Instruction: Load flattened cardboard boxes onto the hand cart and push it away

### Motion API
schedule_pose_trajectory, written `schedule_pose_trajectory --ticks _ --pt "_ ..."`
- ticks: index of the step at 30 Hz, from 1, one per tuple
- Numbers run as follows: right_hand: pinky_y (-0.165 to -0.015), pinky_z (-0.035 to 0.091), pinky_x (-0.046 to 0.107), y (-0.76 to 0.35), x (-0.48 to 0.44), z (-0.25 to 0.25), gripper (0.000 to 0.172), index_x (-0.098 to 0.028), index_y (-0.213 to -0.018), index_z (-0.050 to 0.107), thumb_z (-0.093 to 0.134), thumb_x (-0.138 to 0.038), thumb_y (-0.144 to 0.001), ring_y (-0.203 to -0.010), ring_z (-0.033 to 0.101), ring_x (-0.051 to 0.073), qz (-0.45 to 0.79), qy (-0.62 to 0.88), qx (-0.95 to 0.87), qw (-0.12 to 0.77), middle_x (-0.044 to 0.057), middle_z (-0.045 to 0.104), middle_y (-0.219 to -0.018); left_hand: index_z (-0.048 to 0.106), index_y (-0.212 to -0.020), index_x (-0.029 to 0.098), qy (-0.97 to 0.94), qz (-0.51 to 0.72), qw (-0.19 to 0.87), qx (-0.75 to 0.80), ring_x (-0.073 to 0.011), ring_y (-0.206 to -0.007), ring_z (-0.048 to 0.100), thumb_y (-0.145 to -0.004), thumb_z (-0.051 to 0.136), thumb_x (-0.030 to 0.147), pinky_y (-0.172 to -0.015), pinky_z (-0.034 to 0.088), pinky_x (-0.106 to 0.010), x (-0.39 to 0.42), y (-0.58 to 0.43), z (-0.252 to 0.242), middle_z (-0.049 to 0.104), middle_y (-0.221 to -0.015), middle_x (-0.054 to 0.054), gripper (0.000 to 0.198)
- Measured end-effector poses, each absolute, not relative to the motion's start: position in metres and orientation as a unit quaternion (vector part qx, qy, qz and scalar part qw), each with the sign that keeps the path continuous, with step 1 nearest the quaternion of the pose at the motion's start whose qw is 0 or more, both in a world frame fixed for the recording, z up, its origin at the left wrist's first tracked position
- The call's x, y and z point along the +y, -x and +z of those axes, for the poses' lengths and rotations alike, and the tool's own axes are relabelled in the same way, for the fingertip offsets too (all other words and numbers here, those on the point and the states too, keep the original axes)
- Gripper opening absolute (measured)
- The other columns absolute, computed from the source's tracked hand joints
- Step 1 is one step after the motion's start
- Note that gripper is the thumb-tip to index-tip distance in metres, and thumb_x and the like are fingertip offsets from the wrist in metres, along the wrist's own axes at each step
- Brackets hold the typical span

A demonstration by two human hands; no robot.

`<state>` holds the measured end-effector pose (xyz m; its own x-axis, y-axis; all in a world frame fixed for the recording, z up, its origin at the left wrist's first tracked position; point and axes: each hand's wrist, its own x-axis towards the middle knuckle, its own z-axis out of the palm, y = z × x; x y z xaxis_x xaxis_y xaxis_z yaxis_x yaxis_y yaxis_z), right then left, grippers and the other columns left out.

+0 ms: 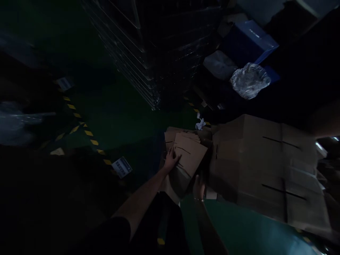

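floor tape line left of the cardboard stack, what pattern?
Yellow-and-black diagonal hazard stripes on the floor tape, running across the dark green floor. Head view, the only one.

The right hand seems partly hidden beneath the flattened cardboard stack.

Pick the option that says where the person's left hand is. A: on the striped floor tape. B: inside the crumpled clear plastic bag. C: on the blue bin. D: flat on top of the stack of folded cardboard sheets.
D: the left hand lies with fingers spread on the top sheet of the stack of folded cardboard, beside the large carton.
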<state>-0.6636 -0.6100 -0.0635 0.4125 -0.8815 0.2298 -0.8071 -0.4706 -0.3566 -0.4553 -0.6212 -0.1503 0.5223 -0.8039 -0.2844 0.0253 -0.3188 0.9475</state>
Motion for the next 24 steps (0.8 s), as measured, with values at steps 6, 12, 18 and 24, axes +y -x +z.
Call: schedule_pose_trajectory --ticks 6,12,18,24 --pt "-0.113 0.030 0.055 0.635 -0.610 -0.043 0.054 -0.019 -0.142 0.045 0.042 -0.042 -0.094 -0.145 0.018 0.033 -0.088 0.904 0.418 0.031 0.013 0.034 -0.153 0.027 -0.153 0.024 -0.699 -0.410 0.503 -0.301 -0.0264 -0.145 0.027 -0.086 0.050 0.060 -0.116 0.028 -0.041 -0.620 0.459 -0.141 0.028 -0.157 -0.010 0.080" --pt "-0.114 0.028 0.051 0.642 -0.626 -0.034 0.053 -0.018 -0.142 0.047 0.044 -0.034 -0.091 -0.145 0.019 0.030 -0.047 0.906 0.421 0.000 0.011 0.034 -0.155 0.022 -0.154 0.030 -0.702 -0.373 0.495 -0.351 -0.0297 -0.145 0.026 -0.086 0.048 0.063 -0.112 0.033 -0.042 -0.602 0.461 -0.139 0.020 -0.161 -0.006 0.080" --pt "-0.115 0.023 0.055 0.652 -0.630 -0.025 0.050 -0.022 -0.142 0.048 0.035 -0.027 -0.094 -0.145 0.021 0.030 -0.059 0.892 0.449 -0.007 0.007 0.037 -0.153 0.016 -0.156 0.033 -0.703 -0.306 0.452 -0.455 -0.0338 -0.148 0.011 -0.087 0.049 0.059 -0.116 0.023 -0.051 -0.593 0.478 -0.116 0.013 -0.163 -0.004 0.081" --pt "-0.117 0.025 0.049 0.657 -0.634 -0.026 0.057 -0.014 -0.147 0.040 0.033 -0.020 -0.090 -0.147 0.014 0.029 -0.059 0.892 0.448 0.034 0.009 0.032 -0.155 0.018 -0.155 0.035 -0.722 -0.255 0.392 -0.510 -0.0352 -0.148 0.007 -0.093 0.039 0.056 -0.116 0.006 -0.061 -0.592 0.496 -0.088 0.012 -0.162 -0.001 0.069"
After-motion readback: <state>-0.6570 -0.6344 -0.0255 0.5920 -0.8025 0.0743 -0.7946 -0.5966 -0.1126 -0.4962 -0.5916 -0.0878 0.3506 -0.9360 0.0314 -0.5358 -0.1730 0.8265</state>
